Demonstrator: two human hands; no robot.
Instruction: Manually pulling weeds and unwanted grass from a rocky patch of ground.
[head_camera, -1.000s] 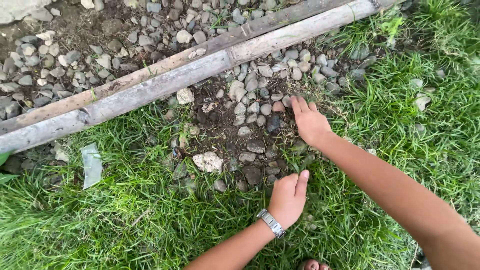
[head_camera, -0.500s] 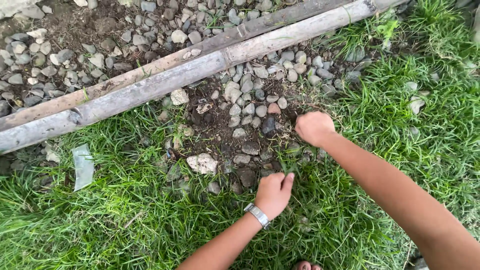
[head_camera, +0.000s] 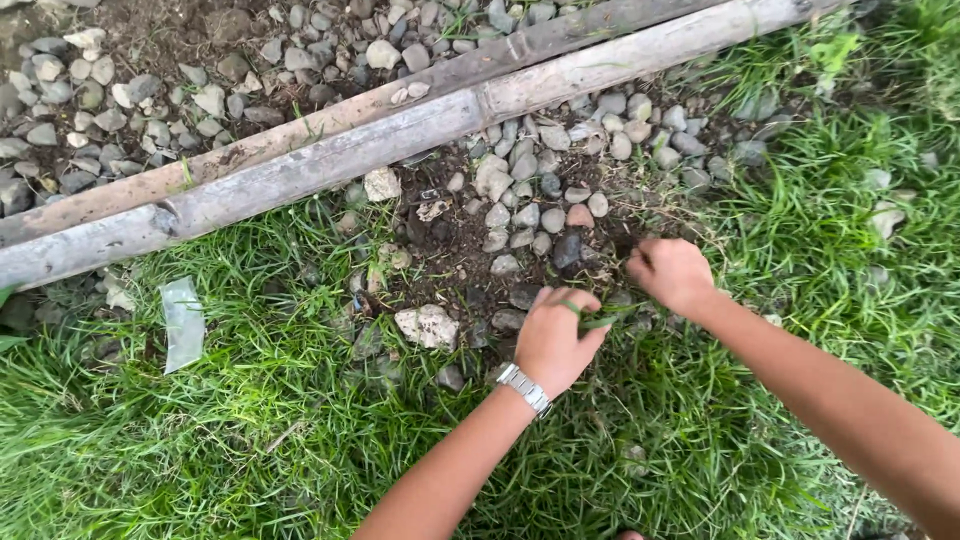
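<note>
Left hand (head_camera: 552, 338), metal watch (head_camera: 524, 387) on the wrist, fingers curled and pinching a tuft of grass blades (head_camera: 592, 320) at the edge of the bare patch. Right hand (head_camera: 672, 274) just beside it, closed into a loose fist at the soil line; can't tell what it grips, if anything. Grass tuft sits between the 2 hands, touching the left fingers. Only packaging in view: 1 clear, flattened plastic wrapper (head_camera: 183, 322), roughly rectangular, lying in the lawn (head_camera: 250, 440) well left of the hands, below the 2 bamboo poles (head_camera: 400, 130). No print readable on it. Grey pebbles (head_camera: 530, 200) and 1 pale flat stone (head_camera: 428, 325) on dark soil ahead of the hands.
</note>
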